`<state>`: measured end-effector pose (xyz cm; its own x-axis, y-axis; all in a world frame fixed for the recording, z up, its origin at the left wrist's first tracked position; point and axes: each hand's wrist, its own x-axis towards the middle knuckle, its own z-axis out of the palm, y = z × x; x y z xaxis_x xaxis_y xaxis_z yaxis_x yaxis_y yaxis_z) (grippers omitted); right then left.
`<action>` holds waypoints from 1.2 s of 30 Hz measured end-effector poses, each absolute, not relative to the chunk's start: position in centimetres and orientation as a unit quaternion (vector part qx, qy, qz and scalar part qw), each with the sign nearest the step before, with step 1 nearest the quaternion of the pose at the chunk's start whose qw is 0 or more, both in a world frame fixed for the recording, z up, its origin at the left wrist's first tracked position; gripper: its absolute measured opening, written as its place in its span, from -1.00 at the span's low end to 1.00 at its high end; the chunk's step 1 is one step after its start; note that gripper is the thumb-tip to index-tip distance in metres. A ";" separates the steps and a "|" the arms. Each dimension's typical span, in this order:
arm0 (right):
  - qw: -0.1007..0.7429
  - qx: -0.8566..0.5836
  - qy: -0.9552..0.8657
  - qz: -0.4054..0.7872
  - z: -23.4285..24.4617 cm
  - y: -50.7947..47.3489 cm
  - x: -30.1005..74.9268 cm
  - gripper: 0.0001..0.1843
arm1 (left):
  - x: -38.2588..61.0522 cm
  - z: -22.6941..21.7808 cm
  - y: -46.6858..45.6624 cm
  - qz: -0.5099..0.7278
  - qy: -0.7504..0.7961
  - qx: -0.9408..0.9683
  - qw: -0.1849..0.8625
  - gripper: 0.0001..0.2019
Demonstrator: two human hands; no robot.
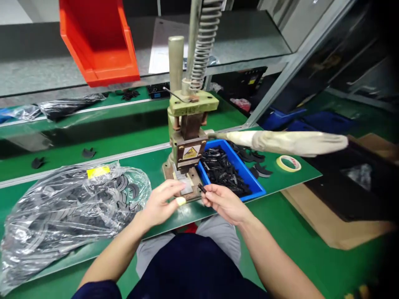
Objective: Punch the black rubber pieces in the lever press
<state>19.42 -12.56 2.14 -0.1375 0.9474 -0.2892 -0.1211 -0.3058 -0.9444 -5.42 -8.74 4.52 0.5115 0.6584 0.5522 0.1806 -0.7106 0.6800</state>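
Your right grip point(227, 203) is pinched on a small black part point(202, 188), held just beside the base of the press point(190, 124). Your left grip point(160, 202) is apart — thumb and fingers spread, fingertips at the pale metal fixture point(187, 185). The part is out of the fixture; you cannot tell from here whether it is pressed yet. The blue bin point(240, 166) is heaped with black pieces — finished or waiting, unclear — and dark curved parts point(123, 182) fill the clear bag point(77, 176), so plenty seems left.
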 end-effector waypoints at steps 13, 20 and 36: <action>0.443 -0.451 -0.484 0.605 1.3 -15.0 18.0 -0.56 | -2.9 2.6 -10.3 0.431 0.230 0.844 0.222 -0.82; 0.483 -0.485 -0.587 0.433 0.5 -16.3 17.6 -0.83 | -3.6 0.5 -12.3 0.452 0.242 0.842 0.167 -0.76; 0.499 -0.468 -0.560 0.467 -1.8 -17.1 16.3 -0.88 | -4.5 -2.0 -13.7 0.456 0.261 0.833 0.173 -0.74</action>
<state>16.29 -17.14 -1.81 -0.0644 0.9906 0.1210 0.0580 0.1247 -0.9905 -4.53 -13.73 -1.95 0.4482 0.5925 0.6694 0.2770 -0.8040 0.5263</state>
